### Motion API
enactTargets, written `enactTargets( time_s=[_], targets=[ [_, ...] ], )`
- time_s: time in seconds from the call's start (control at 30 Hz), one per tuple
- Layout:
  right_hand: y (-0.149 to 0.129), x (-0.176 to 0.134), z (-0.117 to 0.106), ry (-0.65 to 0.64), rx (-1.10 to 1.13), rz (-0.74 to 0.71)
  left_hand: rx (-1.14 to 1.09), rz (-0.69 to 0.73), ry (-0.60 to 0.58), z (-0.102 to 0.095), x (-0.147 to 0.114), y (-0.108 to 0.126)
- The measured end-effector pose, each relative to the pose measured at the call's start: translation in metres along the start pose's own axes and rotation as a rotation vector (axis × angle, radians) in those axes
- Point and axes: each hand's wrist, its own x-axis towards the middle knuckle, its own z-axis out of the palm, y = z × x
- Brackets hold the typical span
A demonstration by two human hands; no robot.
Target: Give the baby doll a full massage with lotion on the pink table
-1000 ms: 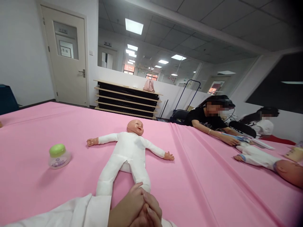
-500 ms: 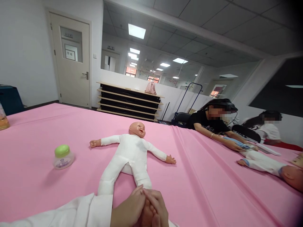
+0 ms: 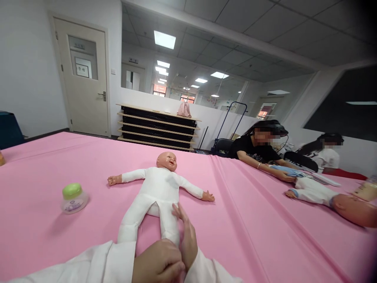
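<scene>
A baby doll [image 3: 160, 182] in a white cloth body lies on its back, head away from me, arms spread. My left hand [image 3: 160, 259] is closed around the lower end of the doll's leg on the right; the foot is hidden behind my fingers. My right hand [image 3: 187, 237] rests along the outer side of that same leg, its fingers stretched out toward the thigh. Left of the doll stands a small clear jar [image 3: 74, 196] with a green lid and a purple label.
A pink sheet [image 3: 235, 236] covers the table. At the right, a co-worker [image 3: 253, 147] handles blue cloth beside a second doll [image 3: 321, 192]. Another person [image 3: 321, 151] sits farther right. Behind the table are a stacked shelf unit [image 3: 159, 122] and a blue trolley [image 3: 231, 125].
My right hand has left the doll's foot and moved up along the outer leg, fingers now stretched. My left hand remains at the foot. The view has turned slightly right.
</scene>
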Motion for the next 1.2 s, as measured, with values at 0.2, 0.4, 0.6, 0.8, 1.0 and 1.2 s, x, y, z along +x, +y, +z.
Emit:
enactTargets(
  time_s=[0.2, 0.4, 0.6, 0.8, 1.0, 1.2],
  targets=[
    [0.010, 0.042, -0.005, 0.110, 0.152, 0.344, 0.421, 0.283, -0.180, 0.009, -0.003, -0.005],
    [0.008, 0.036, -0.001, -0.012, 0.174, 0.313, 0.530, 0.398, -0.127, 0.017, -0.006, -0.016],
    [0.015, 0.040, -0.006, -0.010, 0.225, 0.333, 0.625, 0.459, -0.134, 0.031, -0.006, -0.039],
    [0.018, 0.038, -0.006, 0.040, 0.192, 0.301, 0.523, 0.332, -0.159, 0.015, -0.006, -0.011],
    [0.015, 0.036, -0.003, 0.007, 0.167, 0.311, 0.469, 0.288, -0.176, 0.008, -0.007, -0.002],
    [0.012, 0.037, -0.004, -0.024, 0.185, 0.334, 0.543, 0.359, -0.129, 0.015, -0.005, -0.014]
  ],
)
